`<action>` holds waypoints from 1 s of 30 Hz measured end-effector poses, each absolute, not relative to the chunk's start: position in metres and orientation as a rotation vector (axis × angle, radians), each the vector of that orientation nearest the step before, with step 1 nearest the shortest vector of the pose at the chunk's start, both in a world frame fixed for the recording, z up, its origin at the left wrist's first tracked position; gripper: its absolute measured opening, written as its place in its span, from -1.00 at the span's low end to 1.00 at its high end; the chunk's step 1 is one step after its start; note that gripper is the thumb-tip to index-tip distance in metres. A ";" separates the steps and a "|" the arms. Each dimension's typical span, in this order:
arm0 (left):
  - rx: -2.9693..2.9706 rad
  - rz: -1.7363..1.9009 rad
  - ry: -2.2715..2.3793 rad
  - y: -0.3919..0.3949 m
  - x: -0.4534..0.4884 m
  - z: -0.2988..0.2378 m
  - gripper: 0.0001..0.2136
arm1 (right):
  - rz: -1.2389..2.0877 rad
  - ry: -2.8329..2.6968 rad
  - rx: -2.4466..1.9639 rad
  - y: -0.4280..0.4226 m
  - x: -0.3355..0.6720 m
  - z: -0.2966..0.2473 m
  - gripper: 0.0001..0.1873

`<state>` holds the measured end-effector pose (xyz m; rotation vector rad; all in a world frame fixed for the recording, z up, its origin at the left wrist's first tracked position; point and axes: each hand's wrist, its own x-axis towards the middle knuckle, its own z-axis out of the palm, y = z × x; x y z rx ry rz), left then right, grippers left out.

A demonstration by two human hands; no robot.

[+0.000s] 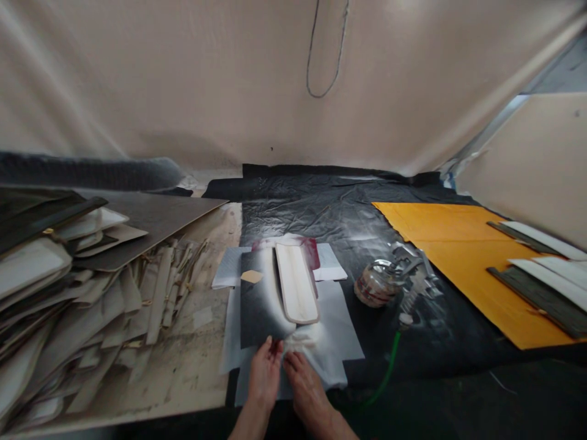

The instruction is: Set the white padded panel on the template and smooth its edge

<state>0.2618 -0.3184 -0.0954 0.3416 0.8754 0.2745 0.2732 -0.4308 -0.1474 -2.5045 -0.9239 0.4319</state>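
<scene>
A long white panel with rounded ends (297, 284) lies on a stack of sheets, over a black sheet (254, 305) dusted with white. Just below its near end is a whitish, crumpled patch (302, 338), cloth or paper, I cannot tell which. My left hand (266, 374) is beside this patch, fingers bent together. Close to it on the right, my right hand (305, 380) has its fingers curled at the patch's near edge. What the fingertips hold, if anything, is hidden. To the right, a spray gun (415, 275) with a glass jar (373, 284) rests on black sheeting.
A green hose (392, 363) runs from the spray gun toward the front edge. Piled strips and panels (101, 299) cover the left side. On the right, yellow sheeting (458, 256) carries several white-and-dark panels (545, 287). A cord loop (338, 67) hangs against the back sheet.
</scene>
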 end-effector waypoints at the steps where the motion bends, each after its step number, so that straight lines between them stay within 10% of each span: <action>1: 0.321 0.246 0.832 -0.319 0.257 -0.098 -0.80 | 0.419 -0.930 -2.484 -0.431 0.274 -0.149 -0.41; 12: 1.151 0.314 0.822 -0.319 0.281 -0.144 -0.78 | 0.402 -0.985 -2.395 -0.433 0.275 -0.142 -0.42; 30: 0.407 0.090 0.899 -0.316 0.290 -0.112 -0.78 | 0.503 -0.986 -2.537 -0.431 0.276 -0.125 -0.30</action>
